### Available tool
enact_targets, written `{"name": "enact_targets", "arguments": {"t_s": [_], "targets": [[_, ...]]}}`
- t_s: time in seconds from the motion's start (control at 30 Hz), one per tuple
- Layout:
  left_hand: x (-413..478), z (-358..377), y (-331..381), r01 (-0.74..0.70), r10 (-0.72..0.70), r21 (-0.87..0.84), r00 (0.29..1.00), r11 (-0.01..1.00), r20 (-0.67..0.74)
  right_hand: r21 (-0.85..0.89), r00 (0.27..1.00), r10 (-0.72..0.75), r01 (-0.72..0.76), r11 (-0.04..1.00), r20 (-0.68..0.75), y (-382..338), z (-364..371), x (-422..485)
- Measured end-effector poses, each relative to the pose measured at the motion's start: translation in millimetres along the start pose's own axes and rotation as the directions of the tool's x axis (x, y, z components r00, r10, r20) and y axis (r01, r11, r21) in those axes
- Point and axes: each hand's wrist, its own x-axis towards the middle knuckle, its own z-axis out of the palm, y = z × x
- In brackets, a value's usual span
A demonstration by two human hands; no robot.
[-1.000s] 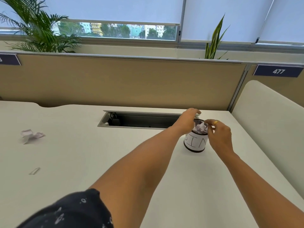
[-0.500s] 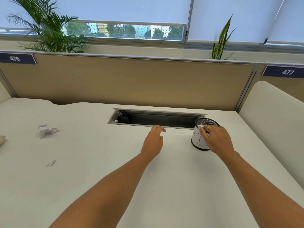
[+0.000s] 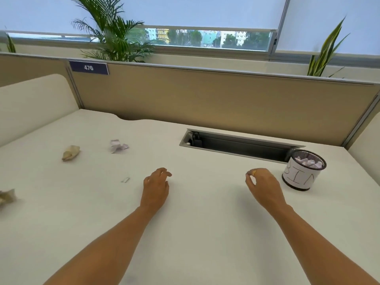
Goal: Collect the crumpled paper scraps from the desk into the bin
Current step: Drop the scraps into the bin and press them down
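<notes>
1. Scraps lie on the desk (image 3: pixel 205 233) well left of both hands: a white scrap (image 3: pixel 118 145), a tan scrap (image 3: pixel 71 152), another wad (image 3: pixel 7 197) at the left edge, and a sliver (image 3: pixel 125 179).
2. Left hand (image 3: pixel 155 189), loosely curled and empty, is the nearer; the sliver lies just to its left.
3. Right hand (image 3: pixel 262 187), empty, fingers curled, hovers beside the bin (image 3: pixel 302 171), which already holds paper.

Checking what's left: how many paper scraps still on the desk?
4: white crumpled scrap far left-centre; tan scrap left of it; tan scrap at left edge; tiny sliver near left hand. More may lie off-frame.
</notes>
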Motion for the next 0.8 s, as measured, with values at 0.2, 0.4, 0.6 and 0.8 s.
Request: {"name": "enact_targets", "arguments": {"t_s": [0.2,0.4,0.6,0.8], "targets": [[-28,-45,-78,0.205,-0.199,0.077,0.977,0.976,-0.080,0.136,0.960,-0.120,0.088,0.987,0.252,-78,56,-17],[-47,-68,-129,0.420,-0.410,0.181,0.907,0.889,-0.090,0.212,0.871,-0.228,0.147,0.966,0.435,-156,104,-16],[-45,-63,-132,0.419,-0.409,0.242,0.908,0.875,-0.091,0.264,0.798,-0.283,0.162,0.951,0.532,-235,140,-9],[-46,-60,-138,0.413,-0.397,0.251,0.911,0.875,-0.114,0.321,0.748,-0.340,0.179,0.930,0.570,-281,164,-15]]}}
